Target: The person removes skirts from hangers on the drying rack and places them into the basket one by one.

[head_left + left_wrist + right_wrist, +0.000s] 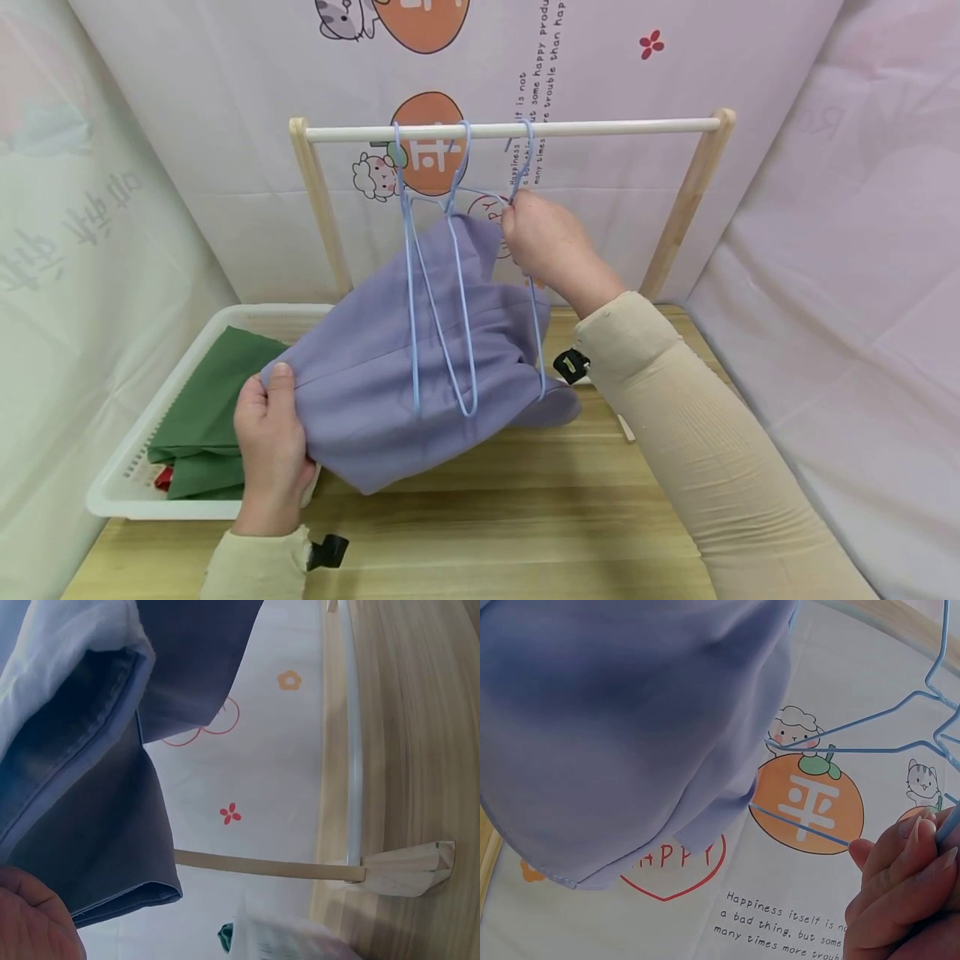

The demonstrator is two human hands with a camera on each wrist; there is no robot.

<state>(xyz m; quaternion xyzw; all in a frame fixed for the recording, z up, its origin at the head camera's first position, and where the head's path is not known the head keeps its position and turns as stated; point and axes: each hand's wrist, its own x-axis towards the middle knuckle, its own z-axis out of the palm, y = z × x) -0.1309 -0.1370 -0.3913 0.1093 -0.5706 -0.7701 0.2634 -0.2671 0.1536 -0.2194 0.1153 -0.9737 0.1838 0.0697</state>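
My right hand (551, 246) grips the neck of a blue wire hanger (538, 337), whose hook is over the white rail. One shoulder of that hanger reaches into a lavender garment (360, 367), which spreads sideways behind two other blue wire hangers (463, 325). My left hand (273, 425) holds the garment's left edge, thumb on top and fingers hidden beneath. In the right wrist view, curled fingers (907, 892) close around the hanger. The left wrist view shows the garment (105, 810) with an open hem, and part of the left hand (34, 922) at its edge.
A rack with a white rail (615, 128) and wooden posts (686, 208) stands on the wooden table (480, 542). To the left, a white basket (112, 504) holds a folded green cloth (213, 408) and something red (163, 478). Printed white curtains surround the table.
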